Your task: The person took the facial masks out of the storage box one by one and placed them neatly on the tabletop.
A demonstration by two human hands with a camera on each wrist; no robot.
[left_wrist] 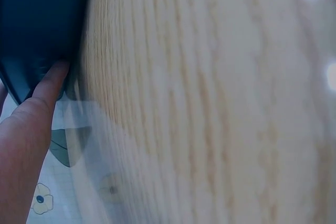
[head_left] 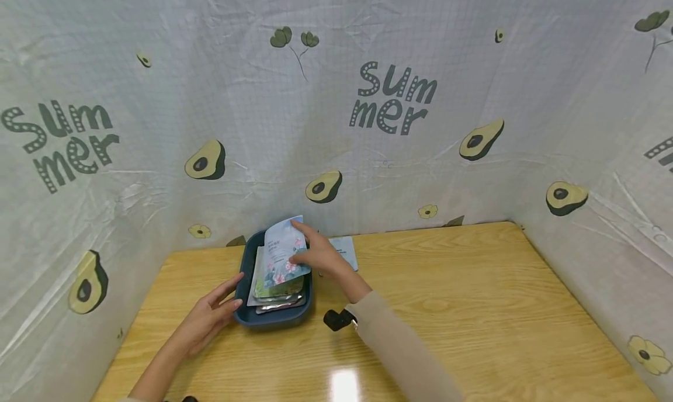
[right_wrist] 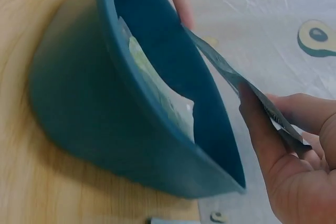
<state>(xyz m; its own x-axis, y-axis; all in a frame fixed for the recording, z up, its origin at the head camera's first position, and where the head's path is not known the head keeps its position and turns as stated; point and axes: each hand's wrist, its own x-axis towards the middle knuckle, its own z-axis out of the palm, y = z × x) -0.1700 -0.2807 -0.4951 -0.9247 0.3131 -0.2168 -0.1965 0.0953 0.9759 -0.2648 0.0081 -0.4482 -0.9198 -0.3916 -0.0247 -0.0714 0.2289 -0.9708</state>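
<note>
A flat light-blue packet point(head_left: 281, 250) printed with pink flowers is pinched in my right hand point(head_left: 321, 255), tilted up over the dark blue bin point(head_left: 278, 320). In the right wrist view the packet point(right_wrist: 228, 69) shows nearly edge-on, between thumb and fingers. Inside the bin lie several more flat packets, a green one point(head_left: 286, 290) and silvery ones point(head_left: 278, 306) among them. My left hand point(head_left: 205, 320) rests its fingertips against the bin's left side. The left wrist view shows one extended finger point(left_wrist: 50, 85) touching the bin's wall point(left_wrist: 44, 24).
Another pale blue packet point(head_left: 344, 252) lies on the wooden table point(head_left: 447, 297) just right of the bin, partly behind my right hand. Close behind the bin hangs a white cloth point(head_left: 252, 127) printed with avocados and lettering; it also flanks the table on both sides.
</note>
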